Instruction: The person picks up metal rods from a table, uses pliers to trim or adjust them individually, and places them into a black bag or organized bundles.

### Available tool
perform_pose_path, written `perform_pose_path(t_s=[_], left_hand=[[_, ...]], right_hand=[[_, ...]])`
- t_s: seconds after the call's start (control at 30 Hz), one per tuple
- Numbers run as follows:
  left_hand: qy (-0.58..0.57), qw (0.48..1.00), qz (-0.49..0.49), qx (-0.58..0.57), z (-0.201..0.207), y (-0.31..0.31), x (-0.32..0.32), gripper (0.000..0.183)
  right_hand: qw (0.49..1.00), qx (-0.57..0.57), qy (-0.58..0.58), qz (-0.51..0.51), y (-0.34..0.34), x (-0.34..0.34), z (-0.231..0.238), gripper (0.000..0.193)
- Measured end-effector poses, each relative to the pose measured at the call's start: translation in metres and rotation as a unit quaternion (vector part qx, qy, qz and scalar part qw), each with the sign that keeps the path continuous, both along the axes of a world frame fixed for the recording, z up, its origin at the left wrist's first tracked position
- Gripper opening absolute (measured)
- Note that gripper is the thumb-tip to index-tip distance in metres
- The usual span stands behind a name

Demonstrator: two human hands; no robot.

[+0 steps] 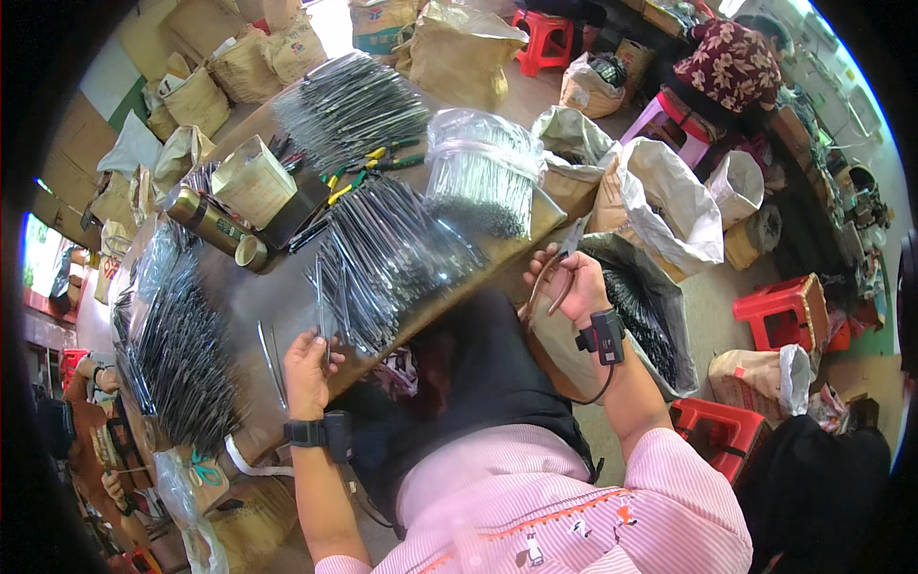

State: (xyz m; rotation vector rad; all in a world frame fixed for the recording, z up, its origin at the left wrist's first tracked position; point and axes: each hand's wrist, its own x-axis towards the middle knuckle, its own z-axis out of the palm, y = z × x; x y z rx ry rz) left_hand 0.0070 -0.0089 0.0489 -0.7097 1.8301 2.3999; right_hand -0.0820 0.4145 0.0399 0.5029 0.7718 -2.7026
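The left hand (308,368) pinched a slender metal rod (320,297), the right hand (579,290) gripped pliers (574,236); a stray nudge risked scattering heaped rods (392,253).

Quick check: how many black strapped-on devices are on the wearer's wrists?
2: the left-wrist device and the right-wrist device, the latter behind the right hand, which holds pliers. Both show clearly; neither is hidden.

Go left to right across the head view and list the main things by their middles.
Dark heap of thin strips → left hand → central heap of strips → plastic-wrapped bundle → right hand → open pale-lined sack → rightmost red stool.
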Motion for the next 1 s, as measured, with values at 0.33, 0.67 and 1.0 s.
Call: perform_pose_path(t_s=[0.33, 0.67, 1.0], left_hand=[[-0.045, 0.998, -0.037, -0.019, 0.013, 0.003, 0.001, 0.03], [-0.037, 0.999, -0.003, -0.026, 0.006, -0.007, 0.003, 0.016], [-0.043, 0.994, 0.013, 0.101, 0.005, -0.015, 0.014, 0.013]], right_hand=[[0.901, 0.418, 0.114, 0.008, -0.023, -0.036, 0.028, 0.015], [0.931, 0.357, 0.071, 0.016, -0.021, -0.037, 0.033, 0.018], [0.928, 0.357, 0.106, -0.019, -0.006, -0.046, 0.03, 0.017]])
